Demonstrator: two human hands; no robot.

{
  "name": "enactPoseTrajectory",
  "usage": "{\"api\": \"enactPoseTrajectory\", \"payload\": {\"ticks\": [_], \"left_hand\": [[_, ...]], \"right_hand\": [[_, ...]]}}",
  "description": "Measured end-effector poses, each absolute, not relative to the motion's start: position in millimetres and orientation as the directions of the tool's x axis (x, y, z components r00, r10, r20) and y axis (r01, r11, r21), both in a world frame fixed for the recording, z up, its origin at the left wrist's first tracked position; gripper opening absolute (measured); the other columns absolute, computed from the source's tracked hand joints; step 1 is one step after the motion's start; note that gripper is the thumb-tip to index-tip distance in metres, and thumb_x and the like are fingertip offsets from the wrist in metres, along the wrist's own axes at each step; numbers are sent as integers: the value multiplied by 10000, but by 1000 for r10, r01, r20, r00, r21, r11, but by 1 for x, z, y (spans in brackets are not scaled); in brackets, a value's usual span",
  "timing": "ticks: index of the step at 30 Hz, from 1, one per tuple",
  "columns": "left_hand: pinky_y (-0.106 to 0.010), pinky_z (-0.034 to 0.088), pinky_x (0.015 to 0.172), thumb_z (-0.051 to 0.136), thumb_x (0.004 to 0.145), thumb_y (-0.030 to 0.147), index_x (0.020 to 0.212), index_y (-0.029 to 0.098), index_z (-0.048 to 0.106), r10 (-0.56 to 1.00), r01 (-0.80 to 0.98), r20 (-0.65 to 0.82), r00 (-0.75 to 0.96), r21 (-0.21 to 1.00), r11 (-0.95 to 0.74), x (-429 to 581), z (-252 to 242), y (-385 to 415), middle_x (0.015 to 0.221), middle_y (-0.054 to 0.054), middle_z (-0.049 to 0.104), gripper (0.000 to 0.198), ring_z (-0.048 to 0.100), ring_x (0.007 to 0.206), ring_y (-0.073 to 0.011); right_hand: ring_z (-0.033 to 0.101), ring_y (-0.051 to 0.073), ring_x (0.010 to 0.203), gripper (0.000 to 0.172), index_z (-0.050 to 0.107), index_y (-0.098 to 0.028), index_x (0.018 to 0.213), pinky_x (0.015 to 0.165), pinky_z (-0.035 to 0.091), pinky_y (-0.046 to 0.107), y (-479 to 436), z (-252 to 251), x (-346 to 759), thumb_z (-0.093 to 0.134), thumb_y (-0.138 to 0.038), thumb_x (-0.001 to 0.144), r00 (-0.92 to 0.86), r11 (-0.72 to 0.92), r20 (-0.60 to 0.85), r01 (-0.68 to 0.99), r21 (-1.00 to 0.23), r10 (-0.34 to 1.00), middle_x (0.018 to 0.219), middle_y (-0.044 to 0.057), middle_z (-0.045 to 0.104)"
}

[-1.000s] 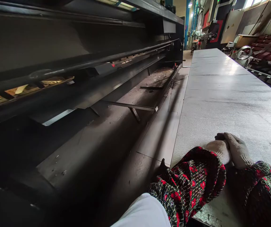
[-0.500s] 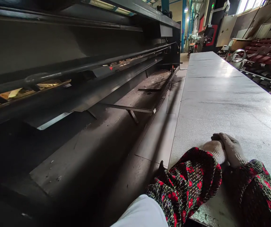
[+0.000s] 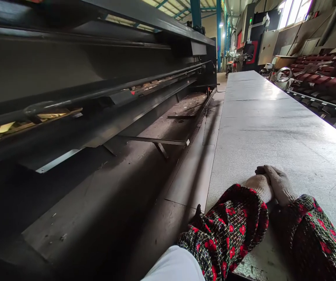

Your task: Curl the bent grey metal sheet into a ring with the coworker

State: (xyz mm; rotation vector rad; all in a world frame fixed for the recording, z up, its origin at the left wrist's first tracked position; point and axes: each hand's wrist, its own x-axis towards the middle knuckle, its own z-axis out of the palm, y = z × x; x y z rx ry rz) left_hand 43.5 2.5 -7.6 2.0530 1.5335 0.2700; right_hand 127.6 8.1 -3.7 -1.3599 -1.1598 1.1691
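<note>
The gloved hands (image 3: 269, 183) rest together, one over the other, clamped on nothing, on the steel sheet (image 3: 273, 117); the sheet lies flat alongside the sheet-metal shear (image 3: 97, 78).

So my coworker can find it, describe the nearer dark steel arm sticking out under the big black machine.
Start at the long black steel machine beside the long speckled grey metal sheet. Low along its front, two flat dark steel arms jut toward the sheet. Pick the nearer arm: a small white tag marks its tip, and a slanted brace sits beneath it.
</note>
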Motion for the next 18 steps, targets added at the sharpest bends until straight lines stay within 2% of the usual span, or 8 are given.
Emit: {"api": "enactPoseTrajectory", "payload": {"ticks": [6, 13, 18], "left_hand": [[-286, 470, 741, 408, 803, 340, 1119, 241, 548, 935, 823, -154, 319, 535, -193, 43, -4, 0, 1048, -57, 645, 360, 598, 926, -205], [-302, 485, 715, 458, 763, 344, 1099, 247, 569, 946, 833, -169, 277, 533, -149, 42, -2, 0, 984, -66, 666, 368, 620, 885, -225], [-311, 484, 757, 436, 779, 328, 1072, 238, 584, 946, 855, -175, 272, 495, -155, 46, -10, 3, 1003, -58, 657, 340, 608, 918, -218]], "right_hand": [[649, 183, 826, 306, 695, -185, 804, 774, 495, 301, 8, -3, 127, 572, -455, 731, 89, -82, -77, 52, -995, 993, 831, 51, 722], [653, 184, 825, 353, 692, -188, 845, 768, 501, 298, 14, -18, 131, 577, -498, 722, 73, -67, -67, -11, -998, 995, 842, 46, 722], [652, 189, 858, 379, 689, -189, 904, 796, 489, 300, 13, -17, 132, 556, -504, 739, 37, -64, -63, 24, -998, 997, 882, 52, 722]]}}
